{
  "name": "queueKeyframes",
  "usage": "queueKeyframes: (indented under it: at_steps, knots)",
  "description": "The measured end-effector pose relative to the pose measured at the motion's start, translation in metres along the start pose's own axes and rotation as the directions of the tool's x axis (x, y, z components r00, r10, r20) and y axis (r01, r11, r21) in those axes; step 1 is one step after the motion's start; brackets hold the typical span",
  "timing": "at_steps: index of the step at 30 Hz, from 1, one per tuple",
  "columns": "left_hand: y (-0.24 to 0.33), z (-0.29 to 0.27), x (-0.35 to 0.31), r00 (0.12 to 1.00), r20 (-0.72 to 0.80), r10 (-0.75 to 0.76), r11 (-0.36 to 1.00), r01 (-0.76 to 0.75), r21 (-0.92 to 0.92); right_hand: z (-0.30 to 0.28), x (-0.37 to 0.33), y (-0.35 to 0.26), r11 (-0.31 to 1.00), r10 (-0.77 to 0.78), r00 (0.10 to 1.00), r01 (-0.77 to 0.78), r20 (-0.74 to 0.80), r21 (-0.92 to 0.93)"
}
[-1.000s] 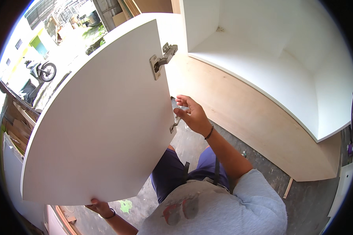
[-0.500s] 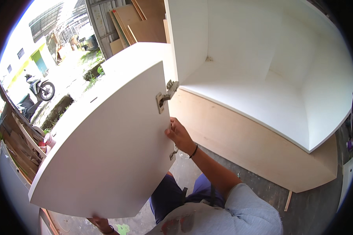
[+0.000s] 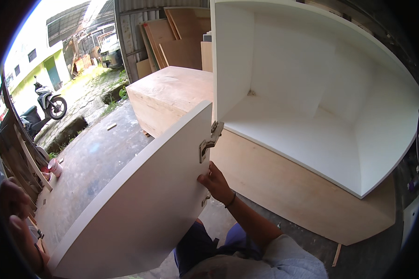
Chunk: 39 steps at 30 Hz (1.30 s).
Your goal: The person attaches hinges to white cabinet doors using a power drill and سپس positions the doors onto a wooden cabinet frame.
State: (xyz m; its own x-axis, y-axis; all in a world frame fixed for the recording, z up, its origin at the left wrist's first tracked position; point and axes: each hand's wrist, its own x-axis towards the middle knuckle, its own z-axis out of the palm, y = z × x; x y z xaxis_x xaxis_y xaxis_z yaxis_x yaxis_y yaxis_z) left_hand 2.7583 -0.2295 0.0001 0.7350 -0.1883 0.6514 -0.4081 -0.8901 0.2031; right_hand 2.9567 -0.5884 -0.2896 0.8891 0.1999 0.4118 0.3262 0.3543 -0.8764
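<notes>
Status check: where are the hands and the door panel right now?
Right hand grips the white door panel at its hinged edge, below the metal hinge. Left hand out of sight. Hinge sits close to the white cabinet; nothing between them.

Much of your grip and the door's lower end stays out of sight

Your right hand [image 3: 215, 182] shows its back only, fingertips hidden behind the white door panel's [image 3: 139, 204] edge; your left hand [image 3: 11, 209] is a dark blur at the rim, its hold unclear. The panel's lower corner runs off the frame, a second hinge [image 3: 205, 201] barely peeks out, and the cabinet's [image 3: 312, 107] right side bends into the black border
</notes>
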Motion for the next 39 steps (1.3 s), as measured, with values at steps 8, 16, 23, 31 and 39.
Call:
queueKeyframes:
  at_steps: [8,16,23,31,39]
  knots:
    - [0.050,0.064,0.043,0.948,0.318,-0.021,0.996,-0.009,0.093,-0.010,0.004,0.001,0.993,0.038,0.999,-0.040,-0.024,-0.111]
    - [0.065,0.070,0.043,0.950,0.313,0.001,0.995,-0.032,0.093,0.052,-0.002,-0.088,0.794,-0.599,0.780,0.549,-0.179,-0.262]
    - [0.066,0.085,0.057,0.962,0.212,0.170,0.980,-0.188,0.065,0.159,0.077,-0.204,0.852,-0.441,0.822,0.510,0.361,-0.119]
    - [0.066,0.083,0.057,0.955,0.281,0.090,0.996,-0.088,-0.022,0.199,0.112,-0.221,0.897,0.397,0.703,-0.161,0.589,-0.412]
    - [0.055,0.083,0.089,0.974,-0.148,0.171,0.939,-0.207,-0.275,0.192,0.116,-0.219,0.906,0.420,0.647,-0.262,0.636,-0.332]
